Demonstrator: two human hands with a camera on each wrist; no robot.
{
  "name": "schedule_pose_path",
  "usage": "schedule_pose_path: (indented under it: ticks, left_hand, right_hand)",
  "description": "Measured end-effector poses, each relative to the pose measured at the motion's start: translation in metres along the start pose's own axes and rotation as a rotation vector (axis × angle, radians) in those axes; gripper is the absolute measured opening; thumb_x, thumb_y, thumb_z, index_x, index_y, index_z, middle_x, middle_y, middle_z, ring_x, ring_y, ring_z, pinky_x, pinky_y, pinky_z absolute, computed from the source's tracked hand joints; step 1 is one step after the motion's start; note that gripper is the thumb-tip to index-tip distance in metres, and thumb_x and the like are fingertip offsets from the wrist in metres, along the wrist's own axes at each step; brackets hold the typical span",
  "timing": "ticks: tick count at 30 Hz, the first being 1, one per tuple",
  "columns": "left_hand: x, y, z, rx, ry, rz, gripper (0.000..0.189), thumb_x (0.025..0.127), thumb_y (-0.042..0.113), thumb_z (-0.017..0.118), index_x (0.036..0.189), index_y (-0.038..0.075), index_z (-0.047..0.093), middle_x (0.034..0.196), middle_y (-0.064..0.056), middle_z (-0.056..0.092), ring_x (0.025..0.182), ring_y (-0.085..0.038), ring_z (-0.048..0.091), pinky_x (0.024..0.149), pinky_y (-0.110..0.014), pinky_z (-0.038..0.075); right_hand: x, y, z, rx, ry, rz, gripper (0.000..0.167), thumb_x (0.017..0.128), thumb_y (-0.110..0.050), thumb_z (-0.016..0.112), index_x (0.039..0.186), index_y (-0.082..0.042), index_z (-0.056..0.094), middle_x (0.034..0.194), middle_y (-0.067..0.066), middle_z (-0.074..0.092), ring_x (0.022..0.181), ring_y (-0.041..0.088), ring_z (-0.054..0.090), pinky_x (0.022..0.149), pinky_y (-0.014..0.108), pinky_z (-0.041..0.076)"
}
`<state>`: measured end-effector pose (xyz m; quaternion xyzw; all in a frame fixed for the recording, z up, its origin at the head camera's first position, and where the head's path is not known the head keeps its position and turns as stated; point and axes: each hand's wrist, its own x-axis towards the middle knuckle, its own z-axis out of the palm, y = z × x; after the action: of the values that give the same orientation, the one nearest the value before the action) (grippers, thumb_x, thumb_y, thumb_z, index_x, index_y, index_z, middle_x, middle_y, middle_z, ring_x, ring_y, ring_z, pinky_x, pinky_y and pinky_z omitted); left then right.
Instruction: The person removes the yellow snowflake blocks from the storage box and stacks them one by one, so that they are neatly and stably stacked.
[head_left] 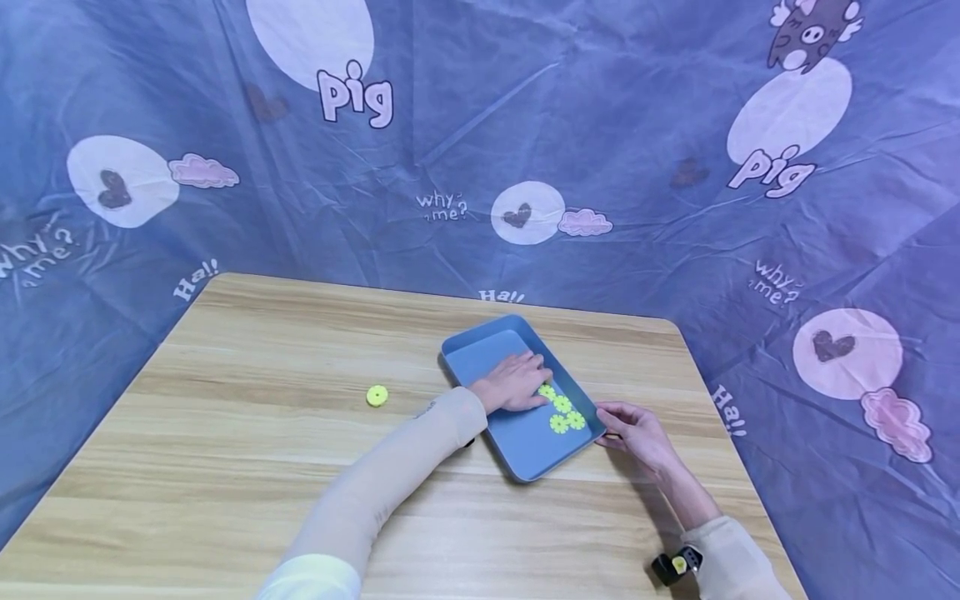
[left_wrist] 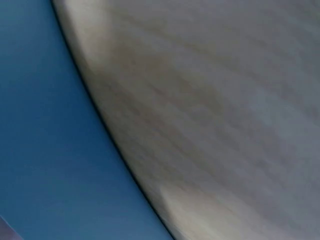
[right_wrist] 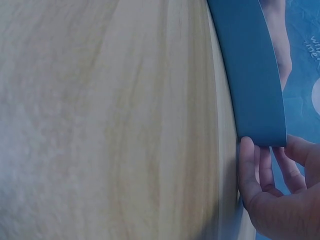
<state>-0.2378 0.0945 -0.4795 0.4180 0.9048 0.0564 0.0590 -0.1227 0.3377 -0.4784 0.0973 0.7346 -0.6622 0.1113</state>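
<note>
Tray (head_left: 522, 437) lies under palm-down left hand (head_left: 516, 383), fingers apart; right hand (head_left: 637, 433) pinches its corner.

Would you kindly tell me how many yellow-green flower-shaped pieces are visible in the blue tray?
4: one piece beside the left hand, a second just below it in the head view, a third and fourth side by side below that. The hand may hide others.
</note>
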Motion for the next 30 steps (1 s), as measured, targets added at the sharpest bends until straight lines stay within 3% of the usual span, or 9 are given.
schedule_pose_path:
  ticks: [6,15,25,30]
  left_hand:
    - [0.001,0.002,0.000,-0.021,0.002,-0.008,0.042,0.105,0.045,0.061,0.140,0.022,0.064,0.136,-0.002,0.060,0.130,-0.021,0.053,0.116,-0.044,0.046]
    - [-0.001,0.000,0.000,-0.075,0.008,-0.027,0.039,0.104,0.044,0.064,0.138,0.023,0.065,0.140,-0.001,0.061,0.135,-0.021,0.051,0.122,-0.045,0.042]
    - [-0.006,-0.013,-0.002,-0.131,0.020,-0.017,0.039,0.102,0.040,0.068,0.137,0.023,0.065,0.149,-0.002,0.060,0.145,-0.023,0.049,0.128,-0.050,0.036]
    - [-0.010,-0.022,-0.003,-0.168,0.042,0.003,0.038,0.101,0.037,0.071,0.134,0.020,0.067,0.147,-0.001,0.064,0.140,-0.022,0.054,0.123,-0.041,0.042]
  right_hand:
    - [0.000,0.001,0.000,0.012,0.000,-0.004,0.019,0.105,-0.014,0.066,0.120,-0.007,0.074,0.100,-0.008,0.073,0.089,0.005,0.072,0.080,0.022,0.063]
    - [0.000,0.001,0.001,0.018,0.000,-0.004,0.015,0.105,-0.013,0.065,0.116,-0.013,0.075,0.099,-0.009,0.074,0.090,0.005,0.072,0.081,0.022,0.064]
    - [0.002,-0.004,0.009,0.031,0.001,-0.005,0.022,0.105,-0.013,0.064,0.123,-0.003,0.072,0.099,-0.008,0.074,0.090,0.004,0.072,0.081,0.022,0.063]
    - [0.003,-0.006,0.012,0.028,0.008,0.004,0.025,0.105,-0.013,0.065,0.126,-0.001,0.070,0.100,-0.008,0.073,0.090,0.004,0.072,0.081,0.021,0.063]
